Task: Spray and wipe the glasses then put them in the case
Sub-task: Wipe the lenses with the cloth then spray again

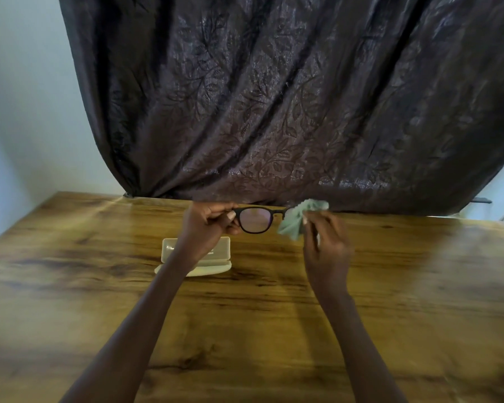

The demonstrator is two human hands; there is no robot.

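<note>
Both forearms enter from the bottom of the frame and reach forward over the wooden tabletop. The case lies open on the tabletop at centre left, partly hidden behind the left forearm. Its position just below the work suggests it is set ready to receive the glasses.

Above it, at mid-frame, the left hand holds the glasses clear of the tabletop, its grip pinched on the left end of the frame. This hold appears chosen to steady the frame with fingers off the lenses.

The right hand has its grip closed on a bunched green cloth, which covers the right-hand lens. The wipe step appears to be in hand. The exposed lens lies between the two grips.

A dark patterned curtain hangs behind, filling the upper frame.
</note>
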